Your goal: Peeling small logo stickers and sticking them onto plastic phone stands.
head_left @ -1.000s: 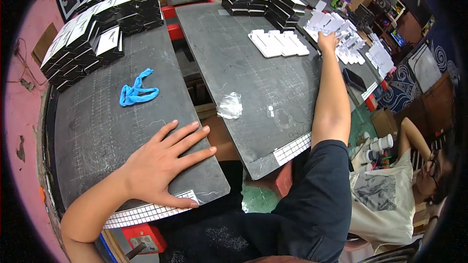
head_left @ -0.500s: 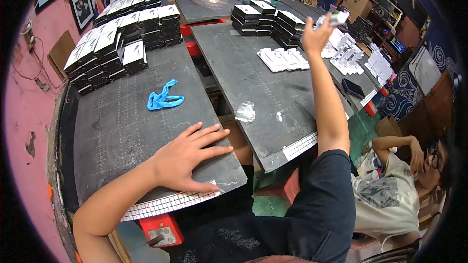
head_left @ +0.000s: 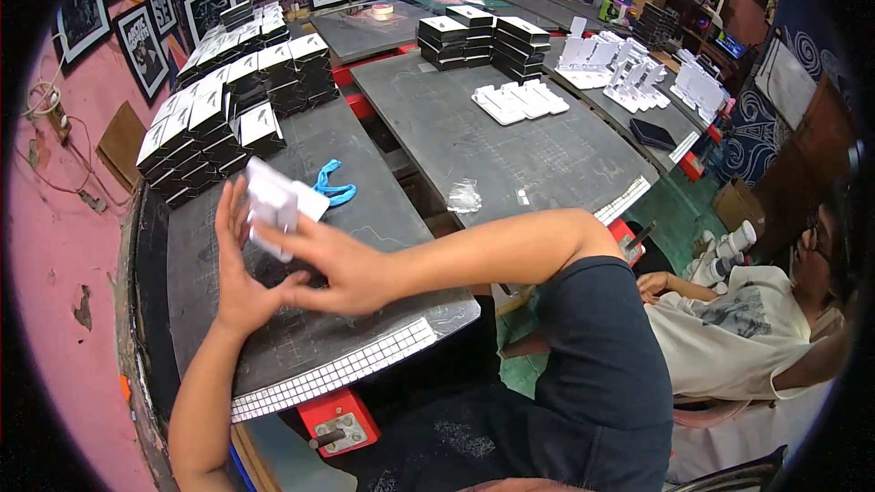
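Over the left dark board, my right hand [head_left: 344, 266] grips a white plastic folding stand [head_left: 275, 199]. It is tilted and slightly blurred, and my fingers hide part of it. My left hand [head_left: 244, 287] is raised close against the stand's left side with fingers stretched and thumb apart; whether it touches the stand I cannot tell. Just beyond the stand lies a crumpled blue band of cloth or rubber [head_left: 337, 189]. Black-and-white boxes [head_left: 210, 96] are stacked on the far part of this board.
More boxes [head_left: 469, 36] and flat white stands [head_left: 519, 102] occupy the middle board [head_left: 437, 150], with a clear plastic scrap [head_left: 464, 196]. Upright white stands [head_left: 633, 73] and a dark wallet-like item [head_left: 652, 134] lie farther right. One person sits at right, another works at the back.
My right hand has come from the far right stands to the left board, carrying a white stand. My left hand has lifted off the board's front edge to meet it.
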